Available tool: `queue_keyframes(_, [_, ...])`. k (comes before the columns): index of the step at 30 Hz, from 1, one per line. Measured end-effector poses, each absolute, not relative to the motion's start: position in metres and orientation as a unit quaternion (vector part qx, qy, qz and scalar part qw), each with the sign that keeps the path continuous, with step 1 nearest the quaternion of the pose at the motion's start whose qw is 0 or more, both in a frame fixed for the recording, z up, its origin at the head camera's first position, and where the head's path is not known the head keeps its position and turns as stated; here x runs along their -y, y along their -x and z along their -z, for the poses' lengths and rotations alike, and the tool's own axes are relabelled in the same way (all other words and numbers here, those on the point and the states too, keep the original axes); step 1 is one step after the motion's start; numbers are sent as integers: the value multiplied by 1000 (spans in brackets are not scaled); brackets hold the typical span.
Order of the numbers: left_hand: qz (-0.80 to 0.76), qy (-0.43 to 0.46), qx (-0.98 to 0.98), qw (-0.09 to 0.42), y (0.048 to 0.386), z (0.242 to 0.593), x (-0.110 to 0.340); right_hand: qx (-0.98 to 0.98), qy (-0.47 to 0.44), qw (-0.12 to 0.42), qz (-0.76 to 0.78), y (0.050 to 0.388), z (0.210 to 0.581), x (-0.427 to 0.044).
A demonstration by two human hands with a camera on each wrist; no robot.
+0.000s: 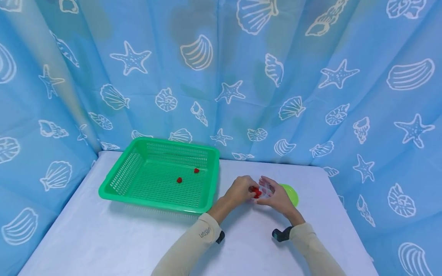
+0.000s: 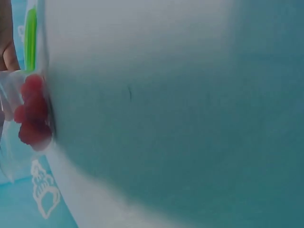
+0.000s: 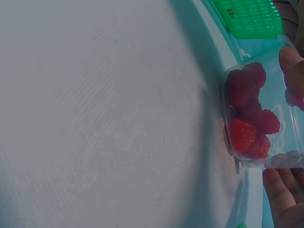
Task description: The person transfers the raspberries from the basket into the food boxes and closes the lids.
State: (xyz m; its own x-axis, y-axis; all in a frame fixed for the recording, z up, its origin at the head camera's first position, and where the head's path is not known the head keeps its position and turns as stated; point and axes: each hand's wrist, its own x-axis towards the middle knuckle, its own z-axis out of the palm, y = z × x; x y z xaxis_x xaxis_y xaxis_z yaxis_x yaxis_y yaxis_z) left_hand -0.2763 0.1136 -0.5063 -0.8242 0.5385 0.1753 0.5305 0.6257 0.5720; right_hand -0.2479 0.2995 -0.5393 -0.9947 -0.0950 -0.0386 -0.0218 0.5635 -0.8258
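Observation:
A clear plastic container (image 3: 280, 142) with several raspberries (image 3: 244, 133) in its bottom stands on the table between the two hands. My left hand (image 1: 242, 190) reaches over its left side, with a raspberry (image 3: 293, 98) pinched at the fingertips within the container's opening. From the right, my right hand (image 1: 279, 197) holds the container, thumb on the near side and fingers on the far side. In the left wrist view, more raspberries (image 2: 35, 111) show through the clear wall, and the left hand is mostly out of that view.
To the left stands a green slotted basket (image 1: 159, 207) with two raspberries (image 1: 179, 179) on its floor. A lime-green round item (image 1: 291, 194) lies behind the right hand, partly hidden. The white table (image 1: 248, 245) meets a blue seashell curtain (image 1: 241, 115) at the back.

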Motion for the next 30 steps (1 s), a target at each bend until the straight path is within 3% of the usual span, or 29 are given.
queue_keyframes(14, [-232,-329,-915,34,283,512,-125,-865,64,32,496,246,542,-301])
queue_keyframes(22, [-231,-316,-918,55,286,512,-130,-867,78,36,491,233,512,-288])
queue_keyframes(30, [-225,-322,-918,62,289,515,-132,-859,70,32,506,245,544,-301])
